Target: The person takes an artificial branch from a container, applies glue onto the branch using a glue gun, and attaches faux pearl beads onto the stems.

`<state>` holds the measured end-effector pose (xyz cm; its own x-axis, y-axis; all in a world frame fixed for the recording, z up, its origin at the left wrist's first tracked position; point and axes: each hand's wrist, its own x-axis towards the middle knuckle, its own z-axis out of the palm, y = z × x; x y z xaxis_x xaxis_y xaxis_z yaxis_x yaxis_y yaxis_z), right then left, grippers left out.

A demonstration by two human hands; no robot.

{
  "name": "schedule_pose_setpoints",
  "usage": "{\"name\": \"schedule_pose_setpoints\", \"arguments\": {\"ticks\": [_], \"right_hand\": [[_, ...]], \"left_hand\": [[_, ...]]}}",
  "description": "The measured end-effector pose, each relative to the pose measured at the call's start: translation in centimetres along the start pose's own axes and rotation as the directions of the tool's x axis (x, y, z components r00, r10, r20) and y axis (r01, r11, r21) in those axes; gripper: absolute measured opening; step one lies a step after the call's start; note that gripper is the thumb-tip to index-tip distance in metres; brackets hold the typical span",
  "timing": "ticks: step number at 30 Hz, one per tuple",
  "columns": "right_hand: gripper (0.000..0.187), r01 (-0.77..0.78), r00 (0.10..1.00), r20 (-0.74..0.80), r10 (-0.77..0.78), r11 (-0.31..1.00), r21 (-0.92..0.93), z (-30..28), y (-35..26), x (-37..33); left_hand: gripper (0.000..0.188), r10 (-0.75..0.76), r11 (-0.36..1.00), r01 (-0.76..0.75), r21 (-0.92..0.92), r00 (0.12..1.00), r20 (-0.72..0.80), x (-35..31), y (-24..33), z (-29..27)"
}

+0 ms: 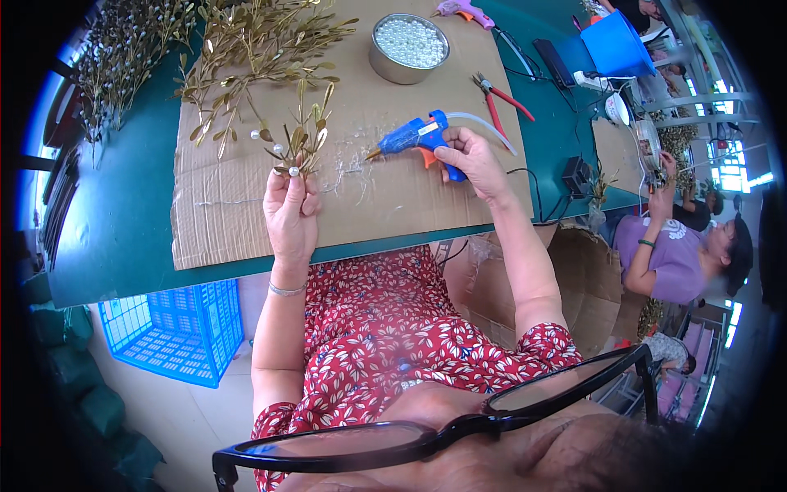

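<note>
Pinched in my left hand [291, 209] is a gold artificial leaf sprig [305, 135], held upright above the cardboard, with a few white pearl beads on it. My right hand [478, 164] is wrapped round the handle of a blue hot glue gun [414, 135]. Its nozzle points left, towards the sprig, and stays apart from it. Strands of dried glue [357, 168] lie on the cardboard sheet [393, 209] under the nozzle. Beyond my hands stands a round metal bowl [399, 72] full of white pearl beads [410, 41].
Gold leaf branches [246, 57] spread over the far left of the cardboard. Red-handled pliers [502, 102] and a pink glue gun [466, 11] lie to the right. A blue bucket [615, 45] stands farther off. Below the green table [106, 238] is a blue crate [176, 328]. A co-worker [672, 254] sits at right.
</note>
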<state>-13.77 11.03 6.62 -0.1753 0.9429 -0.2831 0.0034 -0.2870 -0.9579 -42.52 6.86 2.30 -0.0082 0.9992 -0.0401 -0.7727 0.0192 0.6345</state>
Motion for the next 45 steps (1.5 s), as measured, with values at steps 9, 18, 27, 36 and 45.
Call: {"name": "schedule_pose_setpoints", "arguments": {"ticks": [9,18,27,36,45], "right_hand": [[0.019,0.211,0.867,-0.131,-0.482,0.591,-0.779,0.9,-3.1,2.1],[0.021,0.340,0.876,0.232,-0.423,0.198,-0.919,0.4,-9.0,16.8],[0.013,0.343,0.891,0.252,-0.378,0.195,-0.919,-0.2,-7.6,18.2],[0.011,0.301,0.889,0.189,-0.418,0.222,-0.927,0.3,-7.8,17.3],[0.011,0.305,0.861,0.293,-0.416,0.882,0.359,3.7,-5.6,6.2]], "left_hand": [[0.019,-0.011,1.000,0.011,0.027,1.000,-0.008,-0.5,-0.1,-0.1],[0.017,-0.014,0.998,0.015,0.060,1.000,-0.012,-0.5,-0.1,0.5],[0.021,-0.025,0.999,0.025,0.041,1.000,0.011,-0.5,-0.1,0.3],[0.023,-0.011,0.998,0.011,0.064,1.000,0.013,-0.5,-0.3,0.5],[0.019,0.000,0.995,0.000,0.097,1.000,-0.001,-0.6,0.0,0.5]]}}
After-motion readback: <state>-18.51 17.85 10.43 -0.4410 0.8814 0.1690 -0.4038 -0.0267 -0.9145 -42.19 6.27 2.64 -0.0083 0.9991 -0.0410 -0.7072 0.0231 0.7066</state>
